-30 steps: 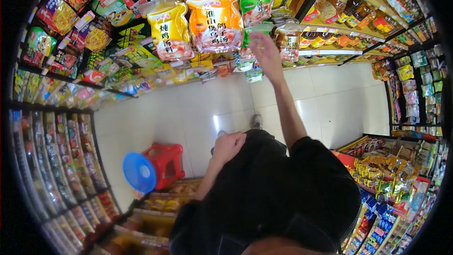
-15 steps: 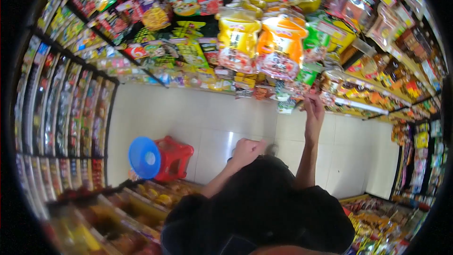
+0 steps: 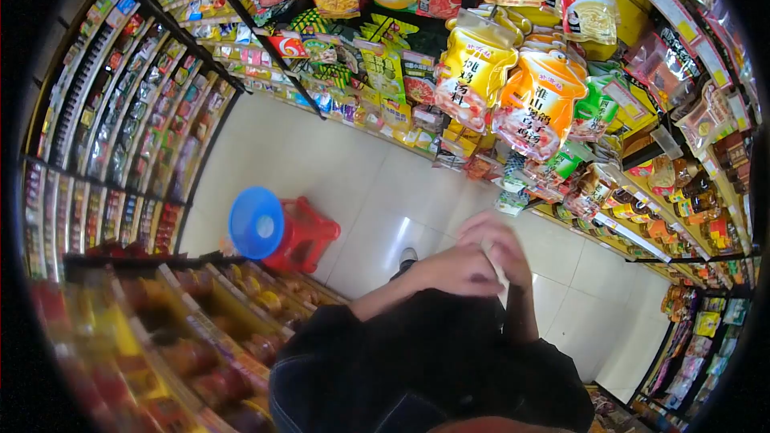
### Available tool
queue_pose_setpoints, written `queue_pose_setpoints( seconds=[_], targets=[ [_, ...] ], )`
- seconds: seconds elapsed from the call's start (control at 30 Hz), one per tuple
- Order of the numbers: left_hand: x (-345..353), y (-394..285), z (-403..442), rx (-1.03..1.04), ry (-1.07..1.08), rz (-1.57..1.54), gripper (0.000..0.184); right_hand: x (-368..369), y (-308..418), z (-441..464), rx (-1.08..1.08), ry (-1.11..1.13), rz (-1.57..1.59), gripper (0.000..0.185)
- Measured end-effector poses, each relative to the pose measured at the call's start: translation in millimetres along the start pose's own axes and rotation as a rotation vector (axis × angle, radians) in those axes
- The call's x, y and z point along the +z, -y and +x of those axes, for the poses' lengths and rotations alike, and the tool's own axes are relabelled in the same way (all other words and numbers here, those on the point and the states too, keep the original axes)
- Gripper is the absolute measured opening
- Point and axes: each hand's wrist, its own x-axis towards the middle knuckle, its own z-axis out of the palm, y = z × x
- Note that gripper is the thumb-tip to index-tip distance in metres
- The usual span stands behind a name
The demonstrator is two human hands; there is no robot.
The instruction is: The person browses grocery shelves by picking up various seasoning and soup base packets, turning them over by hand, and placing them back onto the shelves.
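Presently, the left hand (image 3: pixel 461 274) and right hand (image 3: pixel 504 250) were close together, fingers bent, grip indeterminate; handling appeared unfinished. The orange pouch (image 3: pixel 539 104) and brown pouch (image 3: pixel 592 190) were displayed, untouched.

Mostly glossy plastic, some matt cloth.
Upper rt: yel. pouch (image 3: pixel 475 72), orng. pouch (image 3: pixel 539 108), shiny plastic film. Ctr-left: blue basin (image 3: pixel 257 222), red stool (image 3: pixel 303 232), smooth plastic. Mid: floor tiles (image 3: pixel 361 184), polished. Btm: blk. clothing (image 3: pixel 425 353), matt.

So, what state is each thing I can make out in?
Left grip: partly curled, hold unclear
Right grip: bent, blurred, hold unclear
Yellow pouch: seemingly sealed, front outward
Orange pouch: seemingly sealed, front outward
Red stool: partly hidden
Blue round item: overlapping that stool in view
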Motion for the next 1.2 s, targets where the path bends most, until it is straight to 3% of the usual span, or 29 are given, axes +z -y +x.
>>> queue_pose_setpoints(
  seconds=[0.07, 0.13, 0.2, 0.33, 0.43, 0.5, 0.6, 0.63, 0.73, 0.83, 0.93, 1.03, 1.07, 1.2],
  targets=[
    [2, -33, 15, 0.178, -0.219, 0.122, 0.025, 10, 2, 4, -0.017, 0.182, 0.19, 0.049],
    [2, -38, 19, 0.141, -0.331, 0.232, 0.023, 8, -4, 0, -0.053, 0.2, 0.272, 0.049],
    [9, -53, 16, -0.197, -0.233, 0.184, 0.034, 11, 8, -2, -0.075, 0.128, 0.227, 0.052],
    [36, -13, 34, 0.12, -0.644, 0.141, 0.045, -2, 2, 0, -0.071, 0.122, 0.377, 0.055],
    [56, -4, 34, 0.113, -0.826, 0.243, 0.047, -5, -13, -7, -0.072, 0.061, 0.449, 0.056],
    [64, 8, 35, -0.035, -0.742, 0.24, 0.045, -4, -22, -13, -0.075, 0.009, 0.48, 0.057],
    [49, -4, 47, 0.042, -0.842, 0.346, 0.037, -1, -32, -13, -0.164, -0.115, 0.469, 0.054],
    [40, -15, 51, 0.117, -0.906, 0.397, 0.034, 5, -27, -9, -0.17, -0.203, 0.425, 0.052],
    [30, 4, 43, 0.056, -0.776, 0.214, 0.028, 36, 9, 6, -0.097, -0.542, 0.213, 0.046],
    [3, -21, 52, 0.091, -0.779, 0.206, 0.025, 31, 4, -5, 0.021, -0.503, 0.194, 0.038],
    [0, -41, 50, -0.168, -0.722, 0.212, 0.03, 30, -4, -2, 0.022, -0.518, 0.174, 0.037],
    [14, -32, 52, -0.081, -0.708, 0.499, 0.039, 28, -6, -1, 0.022, -0.533, 0.163, 0.035],
    [24, -26, 49, -0.098, -0.648, 0.379, 0.057, 27, -6, -2, 0.024, -0.538, 0.16, 0.035],
    [12, -37, 55, 0.038, -0.688, 0.502, 0.075, 33, -6, -3, 0.033, -0.556, 0.154, 0.033]
  ],
)
